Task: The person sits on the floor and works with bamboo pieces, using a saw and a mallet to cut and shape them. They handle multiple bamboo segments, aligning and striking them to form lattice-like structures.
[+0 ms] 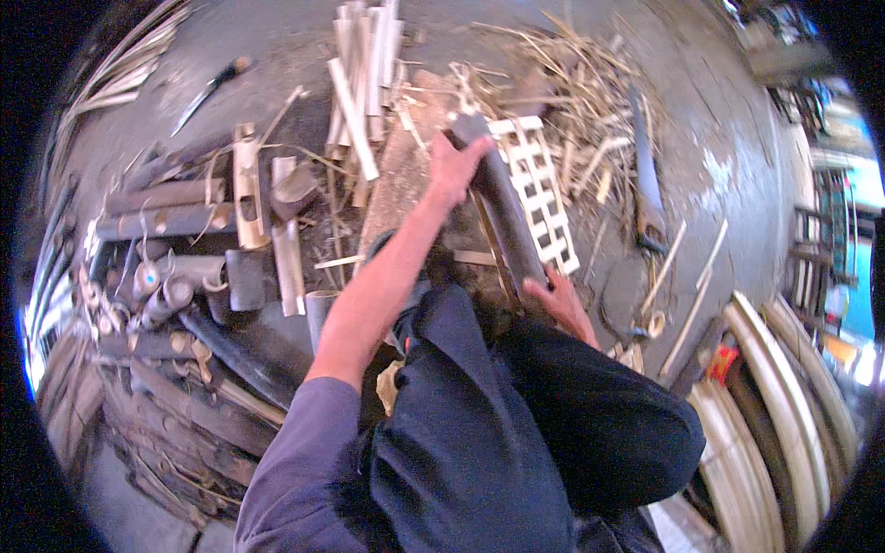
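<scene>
Dark tube [507, 212] slants across the middle of your view, upper end pointing away from you, lower end near your knee. Your left hand [459, 166] grips it near the upper end; your right hand [562, 304] lies against the lower part, some fingers hidden, so I can't tell whether it is closed on it. Weak spot, in my judgement: the 2 hands sit well apart, and if the right only steadies, the tube could roll in the left and its lower end swing into your leg. White lattice [537, 195] lies just beside the tube on the right; a sideways slip could knock or crack it. The upper rim is blurred, so look for splinters before sliding your left palm over it. Saw [648, 175] lies on the floor [277, 37] farther right, no cover visible on the blade; a blind reach that way risks a cut. Same hazard from the knife [214, 87], well off to the far left. Pale strips [369, 74] and loose scraps [590, 83] crowd the ground ahead; anything set down there may rock or roll, with no flat footing under it.
</scene>
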A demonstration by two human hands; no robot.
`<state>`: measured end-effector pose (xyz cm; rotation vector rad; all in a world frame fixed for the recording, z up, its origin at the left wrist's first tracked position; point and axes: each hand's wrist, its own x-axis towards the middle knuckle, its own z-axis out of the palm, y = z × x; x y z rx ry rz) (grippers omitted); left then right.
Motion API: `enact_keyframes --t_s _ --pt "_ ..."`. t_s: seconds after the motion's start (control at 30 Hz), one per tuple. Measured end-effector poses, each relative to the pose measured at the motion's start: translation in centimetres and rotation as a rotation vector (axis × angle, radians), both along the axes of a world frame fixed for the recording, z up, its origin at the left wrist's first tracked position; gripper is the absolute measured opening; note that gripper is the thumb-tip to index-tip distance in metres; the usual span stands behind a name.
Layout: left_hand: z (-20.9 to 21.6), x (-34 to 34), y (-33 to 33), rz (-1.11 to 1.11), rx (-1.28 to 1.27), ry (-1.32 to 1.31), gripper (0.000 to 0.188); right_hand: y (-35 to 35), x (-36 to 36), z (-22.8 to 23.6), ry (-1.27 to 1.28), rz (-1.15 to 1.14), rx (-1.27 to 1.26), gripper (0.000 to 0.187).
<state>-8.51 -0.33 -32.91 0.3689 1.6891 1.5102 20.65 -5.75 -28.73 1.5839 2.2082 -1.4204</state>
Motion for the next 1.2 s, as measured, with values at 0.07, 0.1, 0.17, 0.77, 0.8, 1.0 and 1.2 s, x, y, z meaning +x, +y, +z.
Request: enact_keyframes --t_s 0.07,0.1,0.17,0.77,0.8,1.0,1.2 --pt "1.5 0.3 1.6 0.008 0.064 -0.080 0.070 2.1 1.2 -0.6 -0.011 -0.109 -0.124 0.055" --pt "3.2 0.7 2.5 0.013 0.068 -0.080 0.068 2.9 2.6 -1.6 0.136 -0.148 -0.007 0.054" --pt "3.4 -1.9 2.9 -0.014 0.137 -0.066 0.062 4.4 0.8 0.4 0.256 -0.198 -0.077 0.056" --pt "3.7 -2.2 7.8 -0.101 -0.086 -0.137 0.076 2.8 6.2 6.3 0.401 -0.276 -0.035 0.058" --pt "4.1 -1.8 7.8 -0.124 -0.103 -0.128 0.075 2.7 6.4 6.3 0.385 -0.288 -0.038 0.057" --pt "4.5 -0.7 7.2 0.007 0.051 0.107 0.102 2.1 6.1 4.5 0.389 -0.297 -0.071 0.057" --pt "5.0 0.4 6.7 0.054 -0.054 0.111 0.079 1.2 6.3 2.1 0.490 -0.402 -0.310 0.061"
